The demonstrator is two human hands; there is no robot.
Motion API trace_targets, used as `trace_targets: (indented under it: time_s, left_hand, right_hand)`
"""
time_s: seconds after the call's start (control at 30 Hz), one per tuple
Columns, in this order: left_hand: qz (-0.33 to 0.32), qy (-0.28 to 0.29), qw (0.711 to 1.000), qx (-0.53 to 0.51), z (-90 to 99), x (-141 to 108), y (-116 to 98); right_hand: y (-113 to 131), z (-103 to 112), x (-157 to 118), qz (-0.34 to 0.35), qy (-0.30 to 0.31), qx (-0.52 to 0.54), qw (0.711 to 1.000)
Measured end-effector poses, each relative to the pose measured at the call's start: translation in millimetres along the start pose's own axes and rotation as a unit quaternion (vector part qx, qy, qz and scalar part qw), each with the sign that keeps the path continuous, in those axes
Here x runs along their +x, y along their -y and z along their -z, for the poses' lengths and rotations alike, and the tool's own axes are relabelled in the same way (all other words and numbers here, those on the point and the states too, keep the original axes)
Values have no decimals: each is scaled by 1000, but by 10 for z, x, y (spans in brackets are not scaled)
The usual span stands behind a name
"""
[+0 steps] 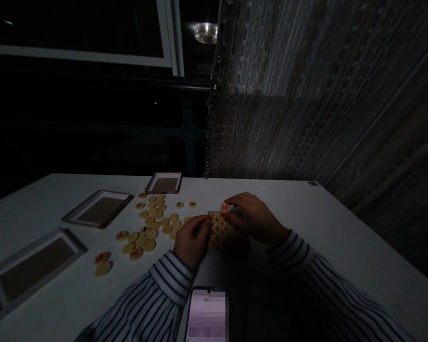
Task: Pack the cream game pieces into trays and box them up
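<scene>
My right hand point(253, 216) pinches a round Chinese chess piece point(225, 207) with a red character between thumb and fingers. The piece is over the far edge of a small box point(231, 249) in which red-marked pieces point(214, 232) lie in rows, character side up. At the box's left side, my left hand point(192, 240) is closed, thumb and fingers together against its edge. The right part of the box is in the shadow of my right hand. More loose Chinese chess pieces point(151, 221) lie scattered left of my left hand, many showing blank faces, some red or black characters.
Three shallow box parts lie to the left: a near one point(66, 240), a middle one point(124, 205) and a far one point(179, 183). A lit phone point(205, 323) is at the white table's point(292, 190) near side. A bead curtain point(288, 118) hangs behind the table.
</scene>
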State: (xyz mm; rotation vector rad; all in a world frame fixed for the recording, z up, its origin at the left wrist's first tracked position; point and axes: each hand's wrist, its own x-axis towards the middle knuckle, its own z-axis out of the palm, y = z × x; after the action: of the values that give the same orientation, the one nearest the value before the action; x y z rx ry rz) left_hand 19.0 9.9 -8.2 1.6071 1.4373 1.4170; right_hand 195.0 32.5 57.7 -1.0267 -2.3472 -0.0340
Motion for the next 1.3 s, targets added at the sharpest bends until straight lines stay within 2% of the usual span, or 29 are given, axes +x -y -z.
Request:
trace_targets:
  time_s: [0.13, 0.3, 0.5, 1.03, 1.3]
  left_hand:
    - [-28, 25, 999, 32, -12, -8, 65]
    - [-25, 50, 998, 37, -24, -22, 93]
    - [-15, 55, 997, 45, -19, -34, 103]
    - [-34, 66, 990, 123, 1, -54, 16]
    - [-38, 75, 989, 124, 5, -60, 27]
  right_hand:
    - [-44, 53, -11, -22, 9, -16, 1000]
    - [-89, 127, -20, -42, 21, -27, 999]
    - [-150, 174, -29, -66, 32, -40, 996]
    - [-296, 122, -69, -107, 101, -65, 987]
    - [-339, 92, -86, -111, 135, -65, 983]
